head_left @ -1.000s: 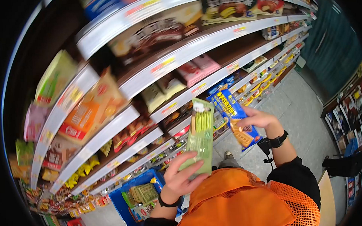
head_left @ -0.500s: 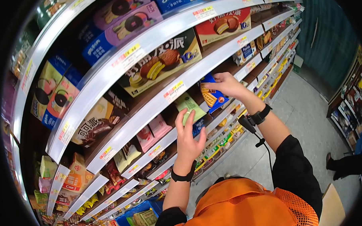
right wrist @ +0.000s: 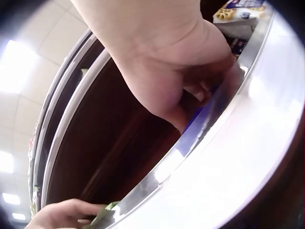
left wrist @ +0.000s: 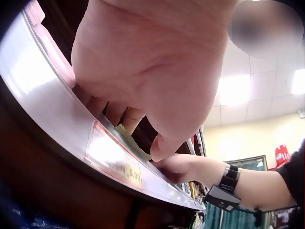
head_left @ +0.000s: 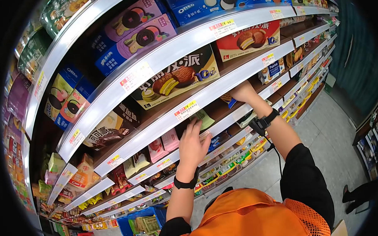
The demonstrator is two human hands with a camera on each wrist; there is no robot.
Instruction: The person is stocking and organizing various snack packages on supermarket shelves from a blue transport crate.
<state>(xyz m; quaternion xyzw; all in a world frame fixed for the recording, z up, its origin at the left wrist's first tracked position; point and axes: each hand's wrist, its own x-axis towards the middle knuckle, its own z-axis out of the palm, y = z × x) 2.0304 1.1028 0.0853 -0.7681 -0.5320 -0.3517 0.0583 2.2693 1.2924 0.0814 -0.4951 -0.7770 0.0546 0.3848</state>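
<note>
A green packet (head_left: 205, 120) lies on a middle shelf, its edge showing behind the shelf lip in the left wrist view (left wrist: 133, 143). My left hand (head_left: 193, 149) touches it with fairly straight fingers, the thumb held apart. To the right, my right hand (head_left: 245, 94) reaches into the same shelf under the board above. It grips a blue packet (head_left: 228, 100), mostly hidden by the hand and shelf. The right wrist view shows the thumb and fingers of that hand (right wrist: 162, 57) round the blue packet (right wrist: 196, 119), just behind the lip.
Pink packets (head_left: 170, 140) lie left of my left hand. White Fustus packets (head_left: 272, 71) stand beyond my right hand. Large snack boxes (head_left: 177, 77) fill the shelf above. A blue basket (head_left: 125, 228) with packets stands on the floor at lower left. A person's dark-clothed legs (head_left: 360, 197) are at right.
The packets have moved from in front of the shelves onto the shelf. My right hand has gone deeper in with the blue one, and my left fingers have come down against the green one.
</note>
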